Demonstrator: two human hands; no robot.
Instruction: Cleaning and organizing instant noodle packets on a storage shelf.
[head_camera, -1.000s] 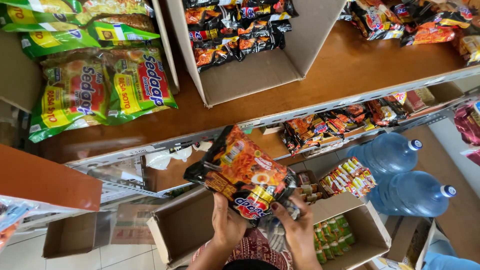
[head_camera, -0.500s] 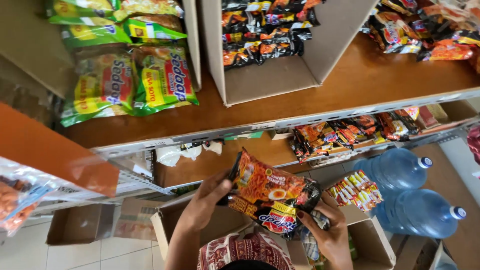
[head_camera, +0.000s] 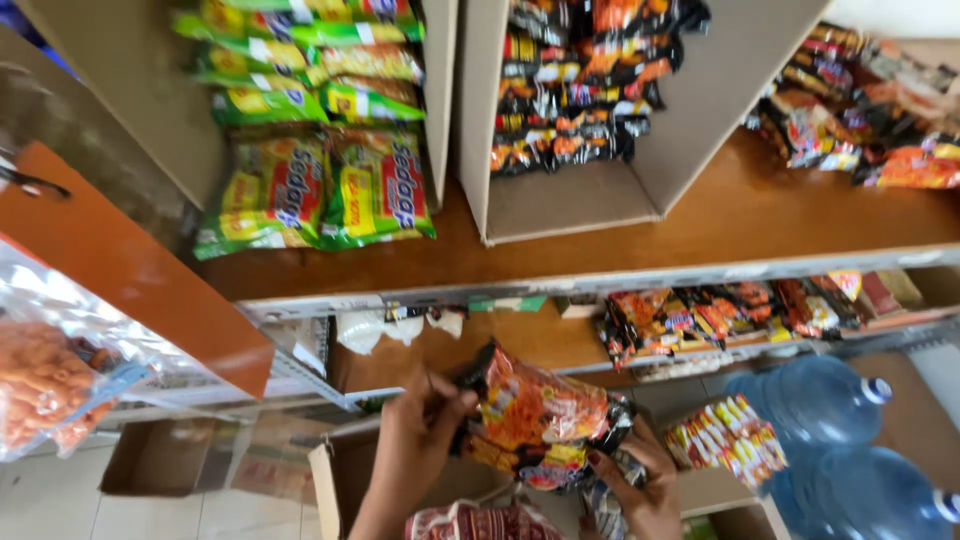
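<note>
Two hands were at work at the bottom edge of the view, both cut off at the wrist or forearm by the frame. Left hand (head_camera: 420, 440) was closed over the near-left corner of a stack of orange-and-black noodle packets (head_camera: 540, 425), fingers curled tight on the wrapper. Right hand (head_camera: 640, 485) supported the stack from below at its right end; its fingers were bent around the lower packets, though how many it held could not be made out. The stack was held in the air, tilted, just above an open cardboard carton (head_camera: 345, 480) on the floor, whose interior was mostly hidden by the arms. Beside it stood blue water jugs (head_camera: 815, 400), partly cut off at right. Beyond, the lower shelf (head_camera: 520, 345) had bare room behind the stack. Farther up, the upper shelf (head_camera: 720, 225) carried green noodle packs (head_camera: 320, 190) and an open box (head_camera: 570, 195) of dark packets with free floor at its front.
</note>
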